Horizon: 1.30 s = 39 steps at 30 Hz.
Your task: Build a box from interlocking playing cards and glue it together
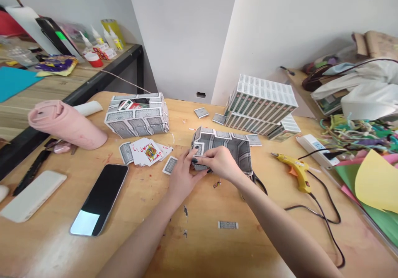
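An open box made of grey-backed playing cards (241,147) lies on the table in front of me, its inside showing. My left hand (183,172) is closed on the box's near left corner, thumb low and fingers along the edge. At the same corner, my right hand (222,162) is closed in a pinch on the card edge; its fingertips partly hide what they press. A loose playing card (170,165) lies face down beside my left hand. Further left, a fanned pile of playing cards (149,151) lies mostly face up.
Behind stands a card-covered box (137,114) with an opening on top. Stacked card packs (261,104) stand at the back right. A yellow glue gun (294,170) with its cord lies right, near a power strip (317,149). A phone (99,199), pink tumbler (68,124) and cut card strip (228,225) also lie here.
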### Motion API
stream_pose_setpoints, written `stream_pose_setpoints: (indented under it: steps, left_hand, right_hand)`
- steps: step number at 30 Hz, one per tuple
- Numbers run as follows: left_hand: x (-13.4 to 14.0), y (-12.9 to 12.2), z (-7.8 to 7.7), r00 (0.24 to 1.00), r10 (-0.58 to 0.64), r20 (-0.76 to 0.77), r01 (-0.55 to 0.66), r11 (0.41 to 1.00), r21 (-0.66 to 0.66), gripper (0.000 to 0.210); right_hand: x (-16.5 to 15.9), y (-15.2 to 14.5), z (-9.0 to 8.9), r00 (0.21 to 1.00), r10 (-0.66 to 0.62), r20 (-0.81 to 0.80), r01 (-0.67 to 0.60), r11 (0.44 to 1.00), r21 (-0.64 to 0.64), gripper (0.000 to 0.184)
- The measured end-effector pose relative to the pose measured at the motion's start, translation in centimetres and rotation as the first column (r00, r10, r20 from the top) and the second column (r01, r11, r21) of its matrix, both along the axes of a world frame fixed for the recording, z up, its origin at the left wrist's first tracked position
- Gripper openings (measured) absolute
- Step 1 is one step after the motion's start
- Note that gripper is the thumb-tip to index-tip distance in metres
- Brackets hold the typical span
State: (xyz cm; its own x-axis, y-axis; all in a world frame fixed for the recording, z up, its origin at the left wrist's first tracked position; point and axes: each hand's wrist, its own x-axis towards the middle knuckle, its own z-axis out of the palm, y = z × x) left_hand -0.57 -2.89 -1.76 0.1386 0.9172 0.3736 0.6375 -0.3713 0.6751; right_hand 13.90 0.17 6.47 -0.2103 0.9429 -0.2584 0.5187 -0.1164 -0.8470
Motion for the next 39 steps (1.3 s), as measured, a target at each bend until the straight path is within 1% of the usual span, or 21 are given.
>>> stream_pose_setpoints:
  steps: [2, 4, 6, 7, 9, 12, 14, 16, 19, 22, 24, 29, 32, 35, 37, 39]
  left_hand:
    - [0.0, 0.0, 0.0, 1.000, 0.003, -0.018, -0.003, 1.000, -0.003, 0.066]
    - [-0.1, -0.1, 0.0, 1.000, 0.001, -0.029, -0.001, 1.000, 0.000, 0.065]
    - [-0.1, 0.0, 0.0, 0.999, -0.001, -0.034, 0.002, 1.000, 0.005, 0.064]
    - [-0.1, 0.0, 0.0, 0.999, -0.004, -0.036, 0.004, 1.000, 0.005, 0.064]
    - [-0.2, 0.0, 0.1, 0.999, -0.015, -0.035, 0.015, 1.000, -0.002, 0.064]
    - [-0.3, 0.1, 0.4, 0.999, -0.043, -0.003, 0.043, 0.999, -0.017, 0.065]
    - [-0.4, 0.1, 0.6, 0.998, -0.065, 0.026, 0.066, 0.998, -0.024, 0.065]
    - [-0.5, 0.1, 0.7, 0.996, -0.081, 0.044, 0.082, 0.996, -0.035, 0.063]
    - [-0.6, 0.0, 0.7, 0.995, -0.094, 0.046, 0.096, 0.994, -0.049, 0.058]
    - [-0.8, 0.0, 0.4, 0.995, -0.079, 0.062, 0.083, 0.994, -0.067, 0.058]
    - [-0.8, 0.0, 0.2, 0.995, -0.070, 0.070, 0.075, 0.995, -0.068, 0.055]
    - [-0.9, 0.0, 0.1, 0.996, -0.081, 0.047, 0.084, 0.994, -0.069, 0.041]
    - [-0.9, -0.1, 0.8, 0.993, -0.054, 0.107, 0.054, 0.999, 0.002, 0.036]
    - [-1.0, 0.4, 2.2, 0.979, -0.032, 0.203, 0.013, 0.995, 0.094, 0.039]
    - [-1.1, 1.2, 3.2, 0.975, -0.080, 0.207, 0.059, 0.993, 0.106, 0.045]
    - [-1.0, 2.5, 3.9, 0.973, -0.180, 0.146, 0.169, 0.982, 0.085, 0.048]
  right_hand:
    - [0.3, 0.1, 0.1, 1.000, 0.016, -0.011, -0.016, 1.000, -0.024, 0.050]
    - [0.8, 0.4, 0.3, 0.995, 0.090, -0.048, -0.092, 0.995, -0.048, 0.049]
    - [1.4, 0.6, 0.4, 0.978, 0.178, -0.106, -0.188, 0.978, -0.088, 0.043]
    - [1.7, 0.7, 0.4, 0.971, 0.195, -0.135, -0.210, 0.971, -0.110, 0.039]
    - [2.0, 0.8, 0.0, 0.972, 0.153, -0.177, -0.181, 0.971, -0.155, 0.032]
    - [1.8, 0.8, -0.8, 0.977, 0.005, -0.215, -0.050, 0.978, -0.202, 0.026]
    - [1.5, 0.9, -1.4, 0.970, -0.064, -0.236, 0.006, 0.970, -0.242, 0.022]
    - [1.2, 1.1, -1.6, 0.963, -0.106, -0.247, 0.033, 0.958, -0.284, 0.019]
    - [1.0, 1.4, -1.5, 0.959, -0.148, -0.242, 0.058, 0.937, -0.344, 0.013]
    - [0.9, 1.6, -1.2, 0.947, -0.171, -0.272, 0.051, 0.917, -0.396, 0.009]
    - [0.9, 1.6, -1.0, 0.938, -0.181, -0.295, 0.049, 0.913, -0.405, 0.009]
    - [0.7, 1.5, -0.7, 0.932, -0.201, -0.301, 0.071, 0.916, -0.394, 0.014]
    - [0.7, 1.4, -0.6, 0.919, -0.186, -0.347, 0.039, 0.920, -0.390, 0.014]
    - [0.9, 1.3, -0.6, 0.899, -0.167, -0.406, 0.010, 0.932, -0.362, 0.018]
    - [1.0, 1.3, -0.8, 0.899, -0.146, -0.413, -0.004, 0.940, -0.341, 0.021]
    - [1.1, 1.2, -0.9, 0.899, -0.129, -0.418, -0.015, 0.945, -0.325, 0.023]
